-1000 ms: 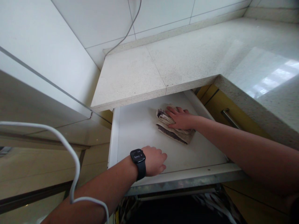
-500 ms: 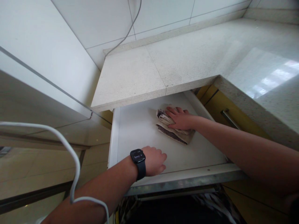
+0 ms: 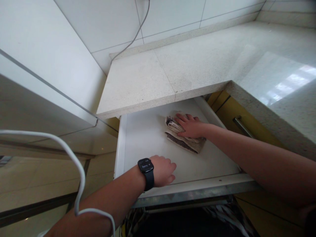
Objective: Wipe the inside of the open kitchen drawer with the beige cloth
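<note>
A folded beige cloth point(image 3: 184, 143) with dark brown bands lies on the white bottom of a pulled-out drawer point(image 3: 145, 131). My right hand point(image 3: 191, 126) rests palm down on its bunched upper part, with fingers spread and pressing it flat; the palm hides some of the cloth. My left hand point(image 3: 163, 171), below a wrist with a black smartwatch point(image 3: 145, 165), is over the near left part of the drawer by its front edge. Its fingers are curled in loosely and nothing shows in them; their undersides are hidden.
A speckled pale countertop point(image 3: 138, 79) overhangs the back of the drawer and turns a corner to the right. A white cable point(image 3: 71, 154) loops across my left forearm. On the right, a yellow cabinet front bears a metal handle point(image 3: 243, 126). A thin grey cord point(image 3: 138, 31) hangs against the wall.
Almost nothing differs. The fingers of my right hand have shifted very slightly to the left on the cloth; my left hand stays in place.
</note>
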Available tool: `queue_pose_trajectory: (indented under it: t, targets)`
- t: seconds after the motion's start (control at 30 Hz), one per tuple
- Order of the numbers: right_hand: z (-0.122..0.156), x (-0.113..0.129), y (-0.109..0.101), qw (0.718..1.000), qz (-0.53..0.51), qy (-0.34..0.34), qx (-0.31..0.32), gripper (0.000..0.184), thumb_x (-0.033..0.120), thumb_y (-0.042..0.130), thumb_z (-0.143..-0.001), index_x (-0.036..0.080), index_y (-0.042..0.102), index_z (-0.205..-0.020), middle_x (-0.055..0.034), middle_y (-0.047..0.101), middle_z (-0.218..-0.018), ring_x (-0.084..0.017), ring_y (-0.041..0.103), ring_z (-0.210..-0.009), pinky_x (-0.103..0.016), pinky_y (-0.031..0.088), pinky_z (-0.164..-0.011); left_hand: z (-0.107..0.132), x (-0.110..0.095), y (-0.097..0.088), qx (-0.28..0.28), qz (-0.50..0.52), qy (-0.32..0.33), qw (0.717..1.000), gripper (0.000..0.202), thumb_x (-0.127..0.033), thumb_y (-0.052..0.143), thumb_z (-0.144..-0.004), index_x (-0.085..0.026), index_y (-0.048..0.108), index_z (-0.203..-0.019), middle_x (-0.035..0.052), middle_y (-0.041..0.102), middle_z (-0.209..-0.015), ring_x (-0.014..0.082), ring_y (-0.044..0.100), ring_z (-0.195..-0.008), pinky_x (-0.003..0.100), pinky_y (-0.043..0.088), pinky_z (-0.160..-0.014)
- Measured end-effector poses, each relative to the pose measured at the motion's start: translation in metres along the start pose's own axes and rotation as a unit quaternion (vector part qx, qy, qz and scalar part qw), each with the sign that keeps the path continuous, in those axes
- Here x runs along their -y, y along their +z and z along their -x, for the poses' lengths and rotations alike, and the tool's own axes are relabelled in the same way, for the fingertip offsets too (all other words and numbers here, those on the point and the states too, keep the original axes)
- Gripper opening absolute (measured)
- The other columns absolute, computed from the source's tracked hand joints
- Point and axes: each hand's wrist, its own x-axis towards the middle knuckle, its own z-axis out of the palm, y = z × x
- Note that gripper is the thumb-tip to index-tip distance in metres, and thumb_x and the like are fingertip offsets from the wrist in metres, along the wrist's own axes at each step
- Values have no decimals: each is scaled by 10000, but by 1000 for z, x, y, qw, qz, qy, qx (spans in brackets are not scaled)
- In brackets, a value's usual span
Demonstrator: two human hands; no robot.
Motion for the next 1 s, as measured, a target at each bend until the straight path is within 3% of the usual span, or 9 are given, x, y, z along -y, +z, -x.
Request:
queue_pose_trajectory:
  t: [1.0]
  targets:
    - [-1,-1,0,1000,-6,-2,1,907,687,452,-809,291,164,-1572,-106,100,-1658,-525,258,-1370,-711,361,-948,-1,2,3,-12,-9,6,1000,321,-445,468,-891,-205,645,-1010,96,704,-939,292,697,-850,435,572,-707]
